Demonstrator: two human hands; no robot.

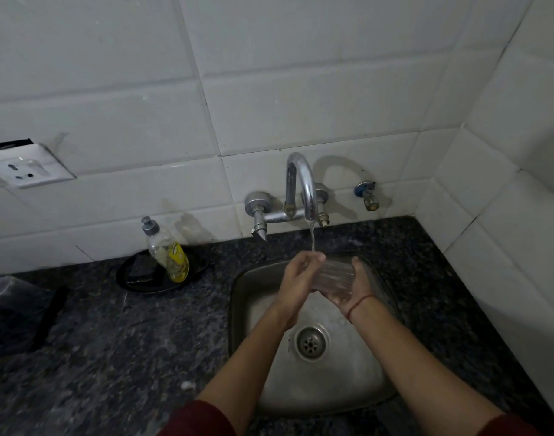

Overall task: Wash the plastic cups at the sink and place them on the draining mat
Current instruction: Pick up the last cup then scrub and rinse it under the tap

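Starting at the far left: dark mat (pixel 14 316) on the speckled granite counter (pixel 143 357), with a clear, blurred shape at its far edge, too dim to name. Above it, white wall socket (pixel 27 171) set in the tiles.

Next along, black plate (pixel 134 278) on the counter close to the wall, carrying a clear dish-soap bottle (pixel 167 250) with a grey cap. Yellow liquid only in the bottle's lower part, clear above that.

Then the chrome wall tap (pixel 302 184), with a thin water stream (pixel 312 237) falling onto the left hand (pixel 296 278). Below, steel sink (pixel 253 294) sunk into the counter, wet inside, round strainer drain (pixel 311 343) at its middle.

Left hand above the basin, fingers curled over one end of a clear ribbed plastic cup (pixel 337 275), grasping it. Cup on its side in the air between both hands, over the far half of the sink, just under the stream. Water inside it or not: cannot tell.

Right hand (pixel 352 292) cupped under and round the cup's other end, fingers curled behind it, also grasping. Red thread (pixel 359 305) round the right wrist.

Further right, small blue-handled valve (pixel 367 195) on the tiles. Maroon sleeves (pixel 197 420) at the bottom edge.
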